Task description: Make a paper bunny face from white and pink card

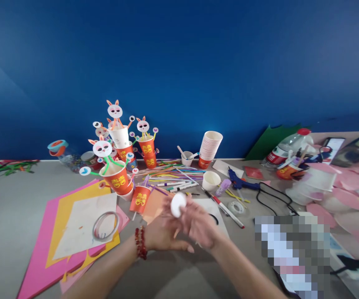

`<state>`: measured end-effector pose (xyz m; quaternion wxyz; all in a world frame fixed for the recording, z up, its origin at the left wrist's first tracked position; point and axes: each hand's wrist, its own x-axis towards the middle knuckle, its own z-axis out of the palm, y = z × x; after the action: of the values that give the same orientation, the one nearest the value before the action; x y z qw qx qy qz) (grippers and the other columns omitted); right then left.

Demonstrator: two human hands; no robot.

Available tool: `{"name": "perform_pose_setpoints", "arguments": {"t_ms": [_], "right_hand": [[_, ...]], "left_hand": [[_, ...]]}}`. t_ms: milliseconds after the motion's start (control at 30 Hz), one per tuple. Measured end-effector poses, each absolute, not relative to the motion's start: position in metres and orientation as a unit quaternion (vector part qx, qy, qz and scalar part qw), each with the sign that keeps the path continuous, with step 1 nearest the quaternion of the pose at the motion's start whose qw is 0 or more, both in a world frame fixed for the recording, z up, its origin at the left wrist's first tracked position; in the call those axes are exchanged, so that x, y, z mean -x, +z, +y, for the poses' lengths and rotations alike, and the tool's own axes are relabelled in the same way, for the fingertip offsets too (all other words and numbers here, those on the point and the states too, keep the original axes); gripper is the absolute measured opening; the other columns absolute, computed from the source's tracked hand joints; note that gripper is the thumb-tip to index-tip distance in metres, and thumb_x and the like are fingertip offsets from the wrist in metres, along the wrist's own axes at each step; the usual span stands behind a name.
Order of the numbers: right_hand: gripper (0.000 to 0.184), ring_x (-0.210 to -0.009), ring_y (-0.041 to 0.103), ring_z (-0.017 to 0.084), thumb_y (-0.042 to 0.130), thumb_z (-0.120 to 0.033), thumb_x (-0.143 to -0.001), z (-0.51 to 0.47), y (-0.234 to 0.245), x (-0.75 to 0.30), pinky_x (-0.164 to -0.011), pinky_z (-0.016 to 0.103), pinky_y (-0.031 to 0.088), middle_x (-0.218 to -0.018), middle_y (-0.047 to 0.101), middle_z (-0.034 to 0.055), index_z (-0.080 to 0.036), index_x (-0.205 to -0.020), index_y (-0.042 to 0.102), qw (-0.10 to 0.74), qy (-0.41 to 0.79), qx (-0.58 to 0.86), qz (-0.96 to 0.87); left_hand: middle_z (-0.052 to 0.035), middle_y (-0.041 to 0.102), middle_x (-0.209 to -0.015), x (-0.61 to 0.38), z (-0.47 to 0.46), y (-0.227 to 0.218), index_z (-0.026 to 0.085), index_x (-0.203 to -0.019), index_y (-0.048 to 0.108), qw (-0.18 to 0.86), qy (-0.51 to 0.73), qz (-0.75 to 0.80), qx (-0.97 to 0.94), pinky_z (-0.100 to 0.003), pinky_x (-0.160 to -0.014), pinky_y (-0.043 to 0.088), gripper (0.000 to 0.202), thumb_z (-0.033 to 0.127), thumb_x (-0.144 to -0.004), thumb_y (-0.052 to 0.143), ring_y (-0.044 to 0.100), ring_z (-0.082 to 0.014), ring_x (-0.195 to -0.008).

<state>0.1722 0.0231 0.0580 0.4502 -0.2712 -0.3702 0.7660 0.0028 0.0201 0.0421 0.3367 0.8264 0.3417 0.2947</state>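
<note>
One white disc (177, 204): pinched in your right hand (200, 224), near your left hand (160, 236), whose grip was unclear; probably light, bendable, best held edgewise.

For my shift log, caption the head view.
Right hand holding a white disc near the left hand, paper-cup rabbits behind.
</note>
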Motion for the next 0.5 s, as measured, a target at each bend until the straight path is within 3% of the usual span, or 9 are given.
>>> {"name": "perform_pose_setpoints", "arguments": {"t_ms": [100, 133, 167, 233, 267, 333, 400, 467, 500], "right_hand": [[0.023, -0.092, 0.063, 0.018, 0.082, -0.032, -0.072, 0.05, 0.062, -0.203, -0.084, 0.03, 0.052, -0.096, 0.07, 0.0018, -0.023, -0.088, 0.067, 0.65, 0.572, 0.338, -0.37], [0.021, -0.097, 0.062, 0.019, 0.08, -0.033, -0.074, 0.052, 0.065, -0.208, -0.088, 0.032, 0.051, -0.101, 0.07, 0.0016, -0.024, -0.088, 0.067, 0.671, 0.564, 0.323, -0.357], [0.019, -0.1, 0.062, 0.019, 0.076, -0.035, -0.078, 0.051, 0.067, -0.209, -0.09, 0.036, 0.051, -0.106, 0.069, 0.002, -0.025, -0.092, 0.067, 0.657, 0.597, 0.3, -0.35], [0.021, -0.094, 0.065, 0.021, 0.076, -0.038, -0.078, 0.041, 0.072, -0.199, -0.088, 0.041, 0.053, -0.104, 0.07, 0.0034, -0.025, -0.093, 0.068, 0.571, 0.696, 0.242, -0.363], [0.026, -0.091, 0.066, 0.022, 0.077, -0.039, -0.076, 0.037, 0.073, -0.191, -0.086, 0.043, 0.053, -0.1, 0.071, 0.005, -0.024, -0.096, 0.069, 0.509, 0.739, 0.219, -0.382], [0.036, -0.084, 0.068, 0.023, 0.077, -0.043, -0.074, 0.035, 0.073, -0.178, -0.082, 0.042, 0.054, -0.094, 0.071, 0.0071, -0.021, -0.101, 0.068, 0.44, 0.769, 0.207, -0.414], [0.032, -0.082, 0.067, 0.022, 0.072, -0.047, -0.079, 0.047, 0.068, -0.178, -0.078, 0.039, 0.053, -0.091, 0.07, 0.0052, -0.022, -0.098, 0.065, 0.46, 0.732, 0.261, -0.428], [0.027, -0.082, 0.064, 0.019, 0.075, -0.044, -0.076, 0.064, 0.061, -0.192, -0.081, 0.033, 0.05, -0.088, 0.068, 0.0022, -0.022, -0.084, 0.062, 0.563, 0.597, 0.342, -0.458], [0.028, -0.082, 0.062, 0.018, 0.076, -0.044, -0.075, 0.07, 0.057, -0.201, -0.079, 0.031, 0.049, -0.086, 0.067, 0.0015, -0.021, -0.08, 0.06, 0.585, 0.538, 0.384, -0.47]], "left_hand": [[-0.0083, 0.016, -0.162, 0.018, 0.027, 0.065, 0.026, -0.153, 0.025, 0.435, 0.399, 0.305, -0.747, -0.05, -0.119, 0.023, 0.066, 0.045, -0.095, 0.051, 0.02, -0.0305, -0.147], [-0.0066, 0.012, -0.163, 0.022, 0.029, 0.071, 0.028, -0.153, 0.024, 0.459, 0.463, 0.312, -0.691, -0.049, -0.118, 0.023, 0.062, 0.043, -0.097, 0.046, 0.02, -0.0294, -0.147], [-0.0061, 0.014, -0.162, 0.023, 0.031, 0.074, 0.029, -0.152, 0.027, 0.481, 0.51, 0.323, -0.636, -0.048, -0.118, 0.025, 0.06, 0.041, -0.097, 0.048, 0.023, -0.0295, -0.146], [-0.0086, 0.036, -0.155, 0.013, 0.033, 0.074, 0.025, -0.143, 0.044, 0.541, 0.551, 0.339, -0.537, -0.048, -0.113, 0.034, 0.051, 0.042, -0.095, 0.051, 0.039, -0.0301, -0.138], [-0.0106, 0.049, -0.145, 0.004, 0.032, 0.071, 0.022, -0.134, 0.054, 0.599, 0.518, 0.338, -0.507, -0.047, -0.109, 0.039, 0.045, 0.043, -0.094, 0.053, 0.049, -0.0298, -0.13], [-0.0142, 0.061, -0.131, -0.012, 0.029, 0.065, 0.017, -0.124, 0.062, 0.712, 0.458, 0.274, -0.456, -0.049, -0.101, 0.047, 0.046, 0.049, -0.094, 0.049, 0.055, -0.0326, -0.123], [-0.0119, 0.062, -0.13, -0.018, 0.023, 0.063, 0.022, -0.126, 0.059, 0.717, 0.47, 0.258, -0.445, -0.05, -0.098, 0.049, 0.046, 0.052, -0.094, 0.047, 0.053, -0.0325, -0.126], [-0.0108, 0.048, -0.145, -0.007, 0.018, 0.067, 0.024, -0.134, 0.054, 0.695, 0.475, 0.237, -0.485, -0.049, -0.103, 0.046, 0.047, 0.038, -0.09, 0.059, 0.046, -0.0327, -0.133], [-0.0103, 0.042, -0.15, 0.003, 0.016, 0.069, 0.027, -0.137, 0.05, 0.677, 0.483, 0.236, -0.502, -0.051, -0.103, 0.045, 0.048, 0.038, -0.091, 0.057, 0.053, -0.0319, -0.126]]}}
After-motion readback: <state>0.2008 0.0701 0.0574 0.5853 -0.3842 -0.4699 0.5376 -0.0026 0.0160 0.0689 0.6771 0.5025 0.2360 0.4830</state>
